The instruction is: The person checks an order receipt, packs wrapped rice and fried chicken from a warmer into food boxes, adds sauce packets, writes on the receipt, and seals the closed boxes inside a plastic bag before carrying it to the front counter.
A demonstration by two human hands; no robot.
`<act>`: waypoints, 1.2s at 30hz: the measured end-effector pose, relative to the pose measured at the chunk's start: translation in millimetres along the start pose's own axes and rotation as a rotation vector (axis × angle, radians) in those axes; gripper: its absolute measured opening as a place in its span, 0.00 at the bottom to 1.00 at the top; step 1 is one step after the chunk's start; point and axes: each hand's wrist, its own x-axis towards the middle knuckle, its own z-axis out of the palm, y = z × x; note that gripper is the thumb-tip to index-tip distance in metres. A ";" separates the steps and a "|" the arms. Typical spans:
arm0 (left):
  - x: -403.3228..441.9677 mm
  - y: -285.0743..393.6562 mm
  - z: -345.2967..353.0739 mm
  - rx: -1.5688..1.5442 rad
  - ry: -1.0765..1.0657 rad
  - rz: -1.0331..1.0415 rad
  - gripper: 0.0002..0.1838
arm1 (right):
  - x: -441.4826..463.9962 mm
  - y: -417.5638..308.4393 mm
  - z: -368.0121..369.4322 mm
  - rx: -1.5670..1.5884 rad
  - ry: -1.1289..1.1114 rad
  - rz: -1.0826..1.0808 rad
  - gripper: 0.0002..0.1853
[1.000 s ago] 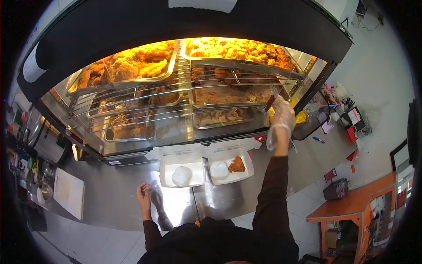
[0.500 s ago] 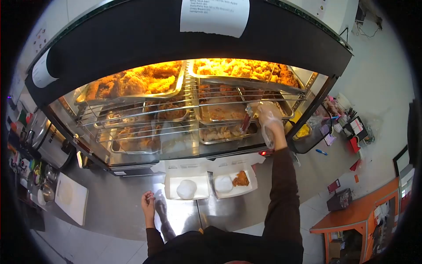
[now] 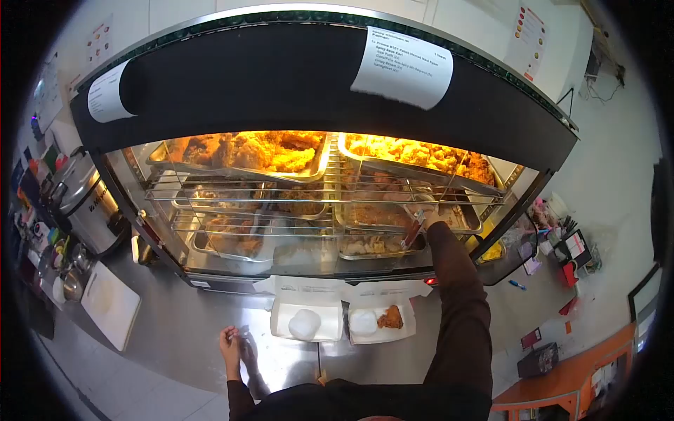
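My right hand, in a clear plastic glove, reaches inside the heated display case, closed on tongs with a red handle, among the lower trays. Low over the steel counter, my left hand has its fingers curled, and what they hold, if anything, is too small to make out. Between my arms stand two open white boxes. The left box holds a round of rice; the right box holds rice and a piece of fried chicken.
Trays of fried chicken fill the upper rack. Printed slips hang on the black front panel. A white cutting board and a steel pot are on the left. At right are a blue pen and an orange shelf.
My right hand has moved left and deeper into the case with the tongs. The view has tilted up, showing more of the front panel. My left hand stays low over the counter.
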 end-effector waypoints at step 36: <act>-5.0 34.3 30.4 -0.026 -0.153 -0.068 0.11 | -133.3 25.5 -24.5 1.291 0.741 -0.360 0.19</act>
